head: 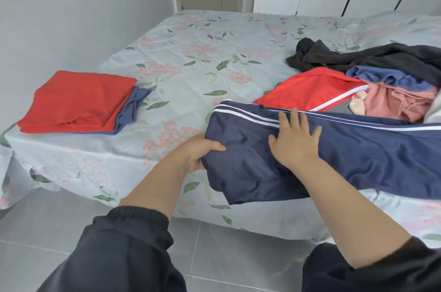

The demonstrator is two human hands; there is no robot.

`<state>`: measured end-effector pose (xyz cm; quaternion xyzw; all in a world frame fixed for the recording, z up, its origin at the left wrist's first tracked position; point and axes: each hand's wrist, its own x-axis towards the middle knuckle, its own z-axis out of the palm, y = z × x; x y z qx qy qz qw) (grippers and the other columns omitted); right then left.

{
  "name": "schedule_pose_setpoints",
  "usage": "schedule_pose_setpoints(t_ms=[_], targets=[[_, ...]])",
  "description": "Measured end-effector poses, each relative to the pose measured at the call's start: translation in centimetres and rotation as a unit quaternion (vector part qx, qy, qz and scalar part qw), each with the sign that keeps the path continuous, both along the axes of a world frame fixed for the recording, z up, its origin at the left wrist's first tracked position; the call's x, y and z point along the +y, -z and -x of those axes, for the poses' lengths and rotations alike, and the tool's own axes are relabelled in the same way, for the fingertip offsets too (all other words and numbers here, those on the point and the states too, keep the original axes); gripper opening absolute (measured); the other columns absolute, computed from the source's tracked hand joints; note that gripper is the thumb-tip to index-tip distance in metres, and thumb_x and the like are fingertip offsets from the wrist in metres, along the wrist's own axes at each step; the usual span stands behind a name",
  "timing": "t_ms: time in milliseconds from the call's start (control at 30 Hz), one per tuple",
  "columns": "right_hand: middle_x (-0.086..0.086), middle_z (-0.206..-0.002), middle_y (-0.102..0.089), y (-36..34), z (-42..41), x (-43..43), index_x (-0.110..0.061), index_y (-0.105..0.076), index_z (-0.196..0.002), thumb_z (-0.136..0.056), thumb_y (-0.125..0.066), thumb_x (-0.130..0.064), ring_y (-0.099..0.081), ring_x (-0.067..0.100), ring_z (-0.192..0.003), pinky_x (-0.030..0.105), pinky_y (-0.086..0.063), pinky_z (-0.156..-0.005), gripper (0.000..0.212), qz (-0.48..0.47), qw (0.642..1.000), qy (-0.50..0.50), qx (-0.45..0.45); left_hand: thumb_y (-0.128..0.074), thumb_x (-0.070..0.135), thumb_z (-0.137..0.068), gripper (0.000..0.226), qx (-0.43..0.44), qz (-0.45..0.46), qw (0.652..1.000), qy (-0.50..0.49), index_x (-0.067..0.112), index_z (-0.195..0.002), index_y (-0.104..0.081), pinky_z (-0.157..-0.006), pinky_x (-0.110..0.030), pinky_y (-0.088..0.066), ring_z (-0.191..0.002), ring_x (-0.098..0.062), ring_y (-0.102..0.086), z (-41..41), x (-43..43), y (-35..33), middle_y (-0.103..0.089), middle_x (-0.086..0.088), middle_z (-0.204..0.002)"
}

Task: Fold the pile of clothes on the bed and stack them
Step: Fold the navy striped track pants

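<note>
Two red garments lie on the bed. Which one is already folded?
The plain red garment at the left, lying flat; the white-striped red one lies crumpled, unfolded.

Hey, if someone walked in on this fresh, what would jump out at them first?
Navy striped trousers at the near edge of the bed, left hand gripping one end, right hand pressed flat on top. Then the red folded garment atop a blue one at left, and the unfolded pile at right.
</note>
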<state>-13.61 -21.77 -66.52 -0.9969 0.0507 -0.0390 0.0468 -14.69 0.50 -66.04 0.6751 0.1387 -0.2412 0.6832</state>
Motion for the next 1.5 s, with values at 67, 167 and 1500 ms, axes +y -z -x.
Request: schedule_pose_setpoints(t_ms=[67, 167, 1500], targets=[[0.004, -0.160, 0.008, 0.1, 0.4, -0.8, -0.024, -0.002, -0.152, -0.097, -0.032, -0.047, 0.004, 0.027, -0.147, 0.060, -0.006, -0.113, 0.067, -0.036, 0.996, 0.031, 0.072, -0.061, -0.002, -0.086, 0.034, 0.010, 0.030, 0.999, -0.026, 0.009, -0.118, -0.060, -0.073, -0.031, -0.054, -0.092, -0.022, -0.066, 0.1, -0.2, -0.2, -0.069, -0.006, -0.107], [0.004, -0.160, 0.009, 1.2, 1.2, -0.1, -0.024, 0.001, -0.152, -0.098, -0.029, -0.047, 0.004, 0.028, -0.146, 0.060, -0.005, -0.113, 0.066, -0.083, 0.992, 0.030, 0.090, -0.059, -0.003, -0.086, 0.025, 0.015, 0.044, 0.998, -0.048, 0.012, -0.106, -0.064, -0.067, -0.029, -0.055, -0.083, -0.019, -0.067, 0.3, -0.1, -0.9, -0.070, -0.004, -0.095], [0.007, -0.111, -0.070, -2.9, 0.6, -7.1, -0.015, -0.060, -0.115, -0.086, -0.051, -0.062, -0.068, 0.022, -0.099, 0.034, -0.053, -0.079, 0.056, -0.711, 0.673, 0.064, 0.196, -0.046, 0.003, -0.093, 0.041, -0.343, -0.306, 0.888, -0.034, 0.012, -0.132, -0.055, -0.112, -0.032, -0.031, -0.128, -0.022, -0.046, -0.3, -6.5, -3.0, -0.050, -0.009, -0.138]])
